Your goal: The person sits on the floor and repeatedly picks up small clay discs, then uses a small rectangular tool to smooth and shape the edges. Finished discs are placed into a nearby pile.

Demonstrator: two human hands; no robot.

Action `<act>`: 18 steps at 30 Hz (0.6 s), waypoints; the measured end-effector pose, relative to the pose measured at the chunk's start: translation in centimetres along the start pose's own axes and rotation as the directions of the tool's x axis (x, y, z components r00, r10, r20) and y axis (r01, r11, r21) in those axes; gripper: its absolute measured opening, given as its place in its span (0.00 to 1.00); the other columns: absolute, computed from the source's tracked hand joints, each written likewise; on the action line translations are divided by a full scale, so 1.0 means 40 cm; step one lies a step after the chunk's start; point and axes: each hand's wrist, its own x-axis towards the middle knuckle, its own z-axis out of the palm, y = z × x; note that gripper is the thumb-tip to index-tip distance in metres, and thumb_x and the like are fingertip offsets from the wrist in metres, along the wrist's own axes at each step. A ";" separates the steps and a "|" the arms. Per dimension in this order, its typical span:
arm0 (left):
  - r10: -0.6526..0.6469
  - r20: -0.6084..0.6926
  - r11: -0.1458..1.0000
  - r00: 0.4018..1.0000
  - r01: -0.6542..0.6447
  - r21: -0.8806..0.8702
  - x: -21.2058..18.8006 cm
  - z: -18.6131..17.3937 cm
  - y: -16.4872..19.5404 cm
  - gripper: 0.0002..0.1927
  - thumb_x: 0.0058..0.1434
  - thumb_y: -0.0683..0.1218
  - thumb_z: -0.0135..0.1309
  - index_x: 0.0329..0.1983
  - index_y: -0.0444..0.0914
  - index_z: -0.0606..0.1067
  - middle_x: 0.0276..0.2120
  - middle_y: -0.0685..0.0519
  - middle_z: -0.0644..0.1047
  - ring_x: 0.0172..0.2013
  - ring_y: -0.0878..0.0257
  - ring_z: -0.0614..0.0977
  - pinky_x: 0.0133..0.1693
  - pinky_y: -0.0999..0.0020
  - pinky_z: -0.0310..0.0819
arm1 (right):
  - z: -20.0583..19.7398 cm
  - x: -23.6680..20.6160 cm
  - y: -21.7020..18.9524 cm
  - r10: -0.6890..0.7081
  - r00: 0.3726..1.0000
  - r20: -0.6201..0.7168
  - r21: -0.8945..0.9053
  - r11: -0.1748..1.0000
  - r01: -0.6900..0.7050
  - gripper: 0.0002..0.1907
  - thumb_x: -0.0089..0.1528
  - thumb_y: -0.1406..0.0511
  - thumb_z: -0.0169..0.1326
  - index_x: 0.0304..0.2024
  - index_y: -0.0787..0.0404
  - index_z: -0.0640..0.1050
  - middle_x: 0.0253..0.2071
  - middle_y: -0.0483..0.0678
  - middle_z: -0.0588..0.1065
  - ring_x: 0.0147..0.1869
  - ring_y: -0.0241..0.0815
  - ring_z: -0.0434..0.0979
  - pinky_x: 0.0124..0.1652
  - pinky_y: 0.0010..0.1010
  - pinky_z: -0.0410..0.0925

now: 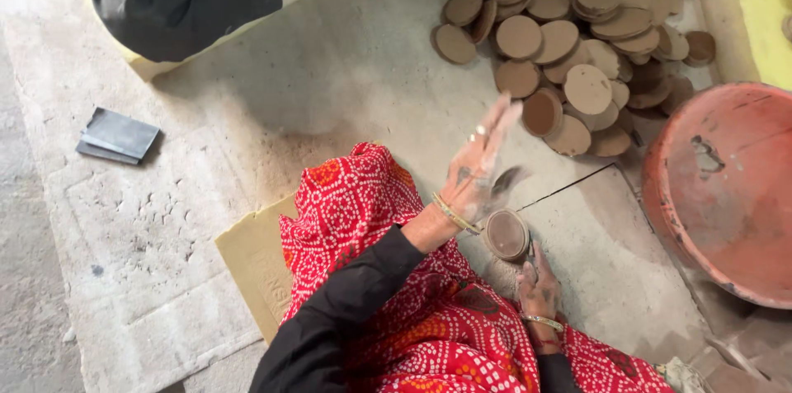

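A person in black long sleeves and a red cloth patterned with rings of small white dots and orange patches. The left hand [474, 170] carries a thin gold bangle at the wrist and a ring on one of its fingers [481, 131]; the right hand [536, 286] wears a pale metal bangle above a narrow red band. Grey dust coats both hands.
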 end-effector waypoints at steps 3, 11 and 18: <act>0.386 -0.167 0.920 0.907 -0.393 -0.010 0.021 -0.112 0.101 0.28 0.67 0.42 0.59 0.69 0.42 0.65 0.64 0.48 0.71 0.58 0.50 0.79 0.59 0.61 0.77 | -0.004 -0.002 0.002 -0.083 0.997 0.010 0.017 0.996 0.082 0.30 0.66 0.60 0.46 0.71 0.58 0.68 0.43 0.62 0.78 0.39 0.60 0.81 0.42 0.42 0.73; 0.378 0.259 0.924 0.889 -0.380 -0.046 -0.122 0.168 -0.152 0.29 0.63 0.46 0.54 0.68 0.38 0.69 0.62 0.50 0.75 0.60 0.51 0.76 0.59 0.57 0.65 | 0.005 0.062 0.053 -0.322 0.946 -0.039 -0.049 0.946 0.321 0.30 0.63 0.64 0.46 0.69 0.60 0.68 0.49 0.63 0.78 0.49 0.60 0.79 0.50 0.42 0.71; -0.392 0.718 0.913 0.575 0.150 0.378 -0.381 0.410 -0.454 0.19 0.71 0.58 0.50 0.61 0.49 0.74 0.58 0.47 0.76 0.57 0.46 0.76 0.58 0.52 0.71 | -0.011 0.045 0.071 -0.374 0.925 -0.074 -0.034 0.928 0.372 0.24 0.67 0.65 0.47 0.66 0.61 0.70 0.57 0.65 0.76 0.61 0.60 0.78 0.57 0.42 0.69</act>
